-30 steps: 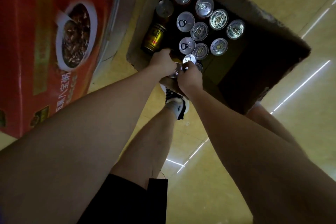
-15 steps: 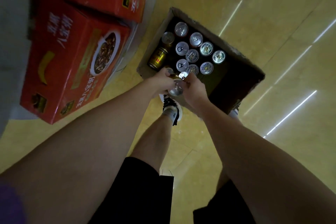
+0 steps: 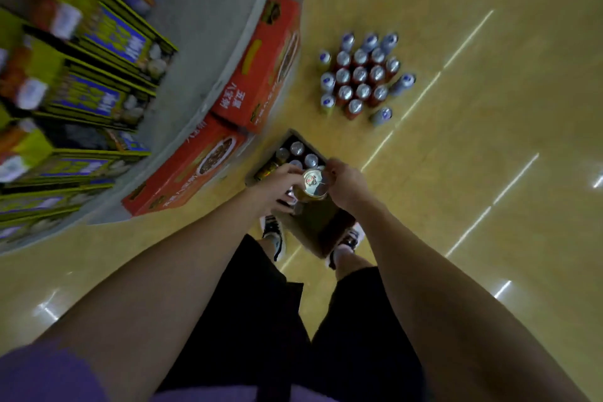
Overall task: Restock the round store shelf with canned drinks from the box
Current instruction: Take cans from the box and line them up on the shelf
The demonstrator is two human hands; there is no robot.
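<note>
- Cans first: both hands are up over the cardboard box (image 3: 321, 240) with one gold can (image 3: 311, 188) between them, silver pull-tab lid facing the camera.
- Right hand (image 3: 347, 184) has its fingers curled round the right side of that can. Left hand (image 3: 280, 181) is curled against the left side, and there looks to be a second can (image 3: 291, 199) tucked under its fingers, but it's too dark down there to be sure.
- Box sits on the floor right at the person's shoes (image 3: 274, 233), just beside the base of the round shelf (image 3: 208, 52). Several more cans (image 3: 297, 148) are standing inside at the far end, plus one lying on its side.
- Tip for this step, I reckon: get a full wrap on each can before swinging left to the shelf. Smooth aluminium is slippery and a two-hand pinch on one can is awkward to carry.
- Keep them upright and set them down on their flat bases, rims not overlapping.
- Shelf is a grey curved ledge, matte looking, with red cartons (image 3: 261, 75) along its edge and blurry yellow-blue packs (image 3: 107, 33) higher up.
- Floor (image 3: 489, 173) is glossy tan tile, so a dropped cylinder would roll off. There's also a cluster of cans (image 3: 360, 75) standing well apart on the floor, don't kick those.
</note>
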